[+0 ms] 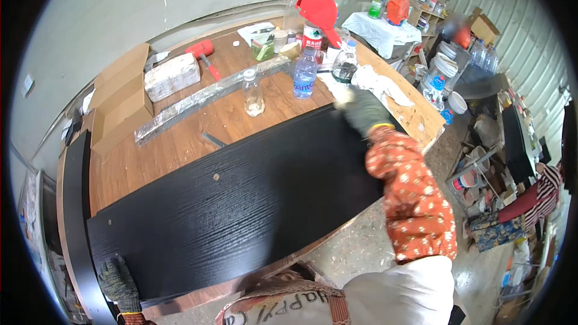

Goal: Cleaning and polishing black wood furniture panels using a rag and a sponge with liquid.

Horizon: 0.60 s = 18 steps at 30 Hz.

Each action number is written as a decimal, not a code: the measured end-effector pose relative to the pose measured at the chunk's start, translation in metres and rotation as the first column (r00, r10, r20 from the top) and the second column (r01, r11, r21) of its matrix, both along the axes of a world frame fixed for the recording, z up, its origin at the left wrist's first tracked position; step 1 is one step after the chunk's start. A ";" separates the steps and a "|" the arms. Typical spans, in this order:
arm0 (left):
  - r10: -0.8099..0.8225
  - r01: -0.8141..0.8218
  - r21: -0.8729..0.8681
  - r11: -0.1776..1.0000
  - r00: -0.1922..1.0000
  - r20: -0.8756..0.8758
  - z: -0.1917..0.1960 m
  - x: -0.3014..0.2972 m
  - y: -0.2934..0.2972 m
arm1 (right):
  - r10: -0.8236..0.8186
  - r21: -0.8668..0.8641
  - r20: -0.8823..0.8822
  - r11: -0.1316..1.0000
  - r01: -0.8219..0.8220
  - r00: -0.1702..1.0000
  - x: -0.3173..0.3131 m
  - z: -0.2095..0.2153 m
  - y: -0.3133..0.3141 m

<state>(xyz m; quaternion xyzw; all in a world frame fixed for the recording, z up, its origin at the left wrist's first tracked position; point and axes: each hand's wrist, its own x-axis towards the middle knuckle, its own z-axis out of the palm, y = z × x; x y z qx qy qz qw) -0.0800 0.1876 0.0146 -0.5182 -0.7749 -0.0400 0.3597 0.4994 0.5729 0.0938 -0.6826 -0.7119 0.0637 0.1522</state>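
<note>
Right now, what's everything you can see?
Large board: one, black, across table
Table: one, brown, underneath
Narrow board: one, black, table's left
Open box: one, brown, left
Block: one, whitish, beside box
Mallet: one, red, table's back
Bottles: several, clear, on table
Cap: one, red, table's back
Crumpled cloth: one, white, table's right
Buckets: several, whitish, right background
Other person: at least one, striped clothing, right
Left hand: one, grey glove, large board's left
Right hand: one, grey glove, large board's right

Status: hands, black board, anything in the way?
Gloved left hand at black board's near left corner. Gloved right hand at far right end, blurred. Board lying flat. Nearest clutter: white cloth just beyond right hand.
</note>
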 end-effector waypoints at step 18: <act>-0.579 0.758 -0.197 0.621 0.614 0.537 0.050 0.382 0.259 | 0.482 0.243 -0.014 0.852 -0.464 0.876 0.175 -0.035 0.094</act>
